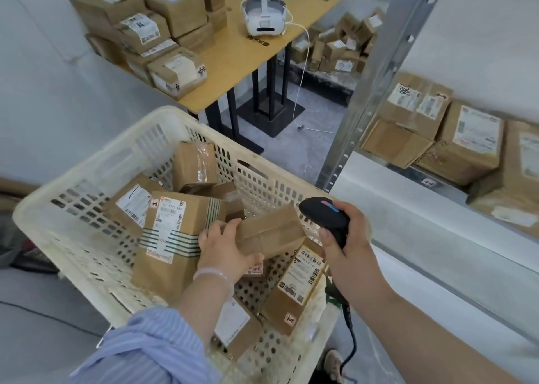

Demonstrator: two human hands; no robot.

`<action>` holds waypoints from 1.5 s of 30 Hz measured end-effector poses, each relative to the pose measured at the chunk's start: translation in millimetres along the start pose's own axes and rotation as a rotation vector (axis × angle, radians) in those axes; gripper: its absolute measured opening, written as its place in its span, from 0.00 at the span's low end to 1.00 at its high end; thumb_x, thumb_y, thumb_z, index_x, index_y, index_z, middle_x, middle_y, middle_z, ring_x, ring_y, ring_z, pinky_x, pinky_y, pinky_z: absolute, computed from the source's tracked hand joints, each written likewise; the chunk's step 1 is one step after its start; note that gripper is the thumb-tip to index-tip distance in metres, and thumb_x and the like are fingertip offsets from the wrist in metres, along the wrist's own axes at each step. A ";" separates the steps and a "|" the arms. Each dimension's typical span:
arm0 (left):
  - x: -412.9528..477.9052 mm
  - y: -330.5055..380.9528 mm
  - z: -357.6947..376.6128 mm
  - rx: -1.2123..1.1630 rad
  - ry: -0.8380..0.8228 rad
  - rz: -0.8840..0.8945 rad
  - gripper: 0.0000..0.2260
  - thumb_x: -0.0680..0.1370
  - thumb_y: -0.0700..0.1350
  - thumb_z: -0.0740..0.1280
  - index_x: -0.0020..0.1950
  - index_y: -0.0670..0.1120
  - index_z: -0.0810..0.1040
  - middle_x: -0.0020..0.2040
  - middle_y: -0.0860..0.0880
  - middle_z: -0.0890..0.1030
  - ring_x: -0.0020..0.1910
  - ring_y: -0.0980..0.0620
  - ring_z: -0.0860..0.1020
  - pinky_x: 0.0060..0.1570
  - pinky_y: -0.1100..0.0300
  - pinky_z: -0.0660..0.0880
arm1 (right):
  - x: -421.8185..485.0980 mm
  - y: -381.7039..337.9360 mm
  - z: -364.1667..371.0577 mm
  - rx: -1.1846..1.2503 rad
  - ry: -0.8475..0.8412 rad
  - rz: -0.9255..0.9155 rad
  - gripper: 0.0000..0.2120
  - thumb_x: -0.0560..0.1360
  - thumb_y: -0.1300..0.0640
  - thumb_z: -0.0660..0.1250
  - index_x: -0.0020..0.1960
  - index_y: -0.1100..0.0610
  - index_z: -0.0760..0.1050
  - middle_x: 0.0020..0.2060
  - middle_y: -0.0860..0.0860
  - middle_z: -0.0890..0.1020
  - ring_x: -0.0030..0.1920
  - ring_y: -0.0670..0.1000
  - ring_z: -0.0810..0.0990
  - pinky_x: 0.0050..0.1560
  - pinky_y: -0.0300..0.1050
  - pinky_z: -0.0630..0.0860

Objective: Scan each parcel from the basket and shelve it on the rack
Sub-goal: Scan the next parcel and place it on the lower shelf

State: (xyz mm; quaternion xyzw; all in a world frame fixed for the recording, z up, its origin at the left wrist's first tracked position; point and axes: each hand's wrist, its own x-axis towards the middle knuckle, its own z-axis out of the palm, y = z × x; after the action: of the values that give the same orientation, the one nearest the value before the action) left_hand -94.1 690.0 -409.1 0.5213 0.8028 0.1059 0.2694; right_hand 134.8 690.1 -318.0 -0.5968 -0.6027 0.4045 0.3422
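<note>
In the basket (96,161), left grip (224,249) clasps parcel (271,232) endwise; right grip (347,237) holds scanner (323,211).

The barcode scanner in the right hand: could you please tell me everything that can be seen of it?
The barcode scanner is a black, pistol-shaped handheld unit that looks like matte plastic, with a small red and blue mark on its head. The right hand grips its handle. It is held upright near the right rim of the basket, head pointing left towards the plain brown parcel beside it. A dark cable hangs from the handle's base.
</note>
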 end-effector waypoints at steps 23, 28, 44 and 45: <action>-152.6 177.1 -42.6 -0.213 0.280 0.485 0.26 0.67 0.63 0.75 0.62 0.65 0.70 0.59 0.60 0.60 0.61 0.59 0.58 0.62 0.62 0.58 | -74.4 -11.9 -176.9 0.194 0.266 -0.075 0.20 0.82 0.53 0.62 0.64 0.31 0.60 0.52 0.44 0.79 0.36 0.54 0.81 0.28 0.41 0.78; -180.6 219.3 -28.9 -0.357 0.403 0.383 0.09 0.79 0.55 0.67 0.53 0.52 0.82 0.57 0.52 0.71 0.61 0.49 0.70 0.62 0.56 0.66 | -104.2 4.2 -212.1 0.180 0.297 -0.071 0.19 0.82 0.52 0.61 0.65 0.32 0.60 0.51 0.44 0.80 0.30 0.53 0.81 0.28 0.44 0.78; -223.9 268.4 5.7 -0.587 -0.060 0.356 0.38 0.73 0.49 0.76 0.79 0.56 0.62 0.71 0.48 0.64 0.69 0.49 0.68 0.73 0.50 0.64 | -171.3 46.7 -276.2 0.185 0.410 -0.078 0.24 0.82 0.53 0.62 0.57 0.22 0.59 0.53 0.46 0.79 0.36 0.54 0.80 0.28 0.36 0.76; -222.5 270.7 5.6 -0.560 -0.078 0.365 0.39 0.72 0.50 0.77 0.79 0.56 0.61 0.71 0.48 0.62 0.70 0.48 0.67 0.74 0.50 0.63 | -172.4 48.5 -278.4 0.180 0.421 -0.072 0.22 0.82 0.52 0.62 0.58 0.24 0.59 0.53 0.47 0.79 0.34 0.52 0.80 0.28 0.36 0.75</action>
State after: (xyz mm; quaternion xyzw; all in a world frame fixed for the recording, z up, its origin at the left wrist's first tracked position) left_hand 189.3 608.0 -220.1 0.5657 0.6249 0.3488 0.4095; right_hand 414.7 538.5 -227.3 -0.6133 -0.5002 0.3107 0.5265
